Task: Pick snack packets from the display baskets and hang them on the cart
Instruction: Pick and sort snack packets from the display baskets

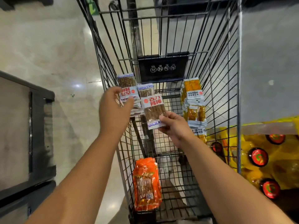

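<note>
- Orange packets [146, 183]: nearest item, a bundle that lay against the inside of the cart's [226, 62] left wire wall, low down.
- Display basket [271, 126]: stood just outside the cart's right wall; yellow bags [283, 165] with round red labels lay in it.
- Right hand [174, 126]: reached in over the cart's middle. Thumb and curled fingers pinched the lower end of one brown snack packet [154, 110].
- Brown snack packet: held roughly upright, slightly tilted, printed face toward the camera, inside the cart and just right of the bunch of brown packets [129, 92].
- Left hand [114, 109]: at the cart's left wall. Thumb lay across the front of the bunch of brown packets and fingers curled round its far side, so the grip was closed on the bunch.
- Bunch of brown packets: sat against the left wire wall; whether it hung from a wire could not be told.
- Yellow packets [194, 104]: a long stack along the inside of the right wall, well apart from the brown ones.
- Black plate [162, 67]: fixed on the far wire flap, four small round symbols on it.
- Dark stand [37, 135]: left of the cart on the pale glossy floor [48, 46].
</note>
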A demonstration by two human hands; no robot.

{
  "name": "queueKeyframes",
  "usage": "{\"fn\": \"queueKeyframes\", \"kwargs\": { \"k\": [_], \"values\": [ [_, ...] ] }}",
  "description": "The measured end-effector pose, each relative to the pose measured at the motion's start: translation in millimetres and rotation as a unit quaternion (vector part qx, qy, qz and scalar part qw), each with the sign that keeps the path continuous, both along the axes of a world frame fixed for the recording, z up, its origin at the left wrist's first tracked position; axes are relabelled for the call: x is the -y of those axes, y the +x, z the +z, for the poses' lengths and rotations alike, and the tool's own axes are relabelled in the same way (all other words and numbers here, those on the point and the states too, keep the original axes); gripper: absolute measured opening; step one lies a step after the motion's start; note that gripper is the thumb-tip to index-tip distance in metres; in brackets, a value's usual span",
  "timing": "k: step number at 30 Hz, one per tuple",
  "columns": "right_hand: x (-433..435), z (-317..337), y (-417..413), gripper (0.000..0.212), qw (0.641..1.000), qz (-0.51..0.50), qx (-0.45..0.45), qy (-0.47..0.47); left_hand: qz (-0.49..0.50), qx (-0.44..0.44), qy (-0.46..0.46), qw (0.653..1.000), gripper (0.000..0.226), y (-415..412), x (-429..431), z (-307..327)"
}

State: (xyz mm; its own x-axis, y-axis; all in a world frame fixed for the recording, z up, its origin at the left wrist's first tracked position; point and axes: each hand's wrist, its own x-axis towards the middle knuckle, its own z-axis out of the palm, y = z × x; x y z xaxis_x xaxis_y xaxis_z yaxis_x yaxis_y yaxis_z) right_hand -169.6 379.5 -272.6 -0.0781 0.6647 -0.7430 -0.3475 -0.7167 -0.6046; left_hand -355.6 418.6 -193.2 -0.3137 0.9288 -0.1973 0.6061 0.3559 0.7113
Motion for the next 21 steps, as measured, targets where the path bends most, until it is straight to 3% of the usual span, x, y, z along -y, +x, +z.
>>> {"fn": "queueKeyframes", "kwargs": {
  "k": [1, 3, 5, 7, 10, 16, 21],
  "values": [
    [-4.9, -4.3, 2.7, 0.012, 1.000, -0.009, 0.022, -0.010, -0.001, -0.067, 0.046, 0.997, 0.042, -9.0, -5.6, -1.5],
    [-14.1, -17.4, 8.1, 0.010, 0.997, -0.022, 0.074, -0.029, 0.030, -0.133, 0.054, 0.989, 0.060, -23.0, -14.1, -15.5],
    [-24.9, -32.1, 11.3, 0.004, 0.991, -0.016, 0.123, -0.044, 0.075, -0.058, -0.031, 0.995, 0.074, -24.6, -18.2, -29.8],
    [-36.9, -42.5, 11.7, 0.004, 0.988, -0.014, 0.143, -0.050, 0.113, 0.016, -0.075, 0.991, 0.059, -22.8, -16.5, -42.5],
    [-56.7, -56.4, 5.1, 0.013, 0.986, 0.002, 0.163, -0.047, 0.118, -0.016, -0.046, 0.992, 0.029, -26.3, -14.8, -54.2],
    [-100.1, -90.0, -27.8, 0.013, 0.973, 0.035, 0.226, -0.008, 0.093, -0.041, -0.024, 0.995, 0.031, -25.9, -12.1, -57.4],
    [-119.7, -101.2, -51.8, 0.048, 0.928, 0.110, 0.353, 0.029, 0.088, -0.049, -0.019, 0.995, 0.033, -29.2, -12.3, -62.7]
  ]
}}
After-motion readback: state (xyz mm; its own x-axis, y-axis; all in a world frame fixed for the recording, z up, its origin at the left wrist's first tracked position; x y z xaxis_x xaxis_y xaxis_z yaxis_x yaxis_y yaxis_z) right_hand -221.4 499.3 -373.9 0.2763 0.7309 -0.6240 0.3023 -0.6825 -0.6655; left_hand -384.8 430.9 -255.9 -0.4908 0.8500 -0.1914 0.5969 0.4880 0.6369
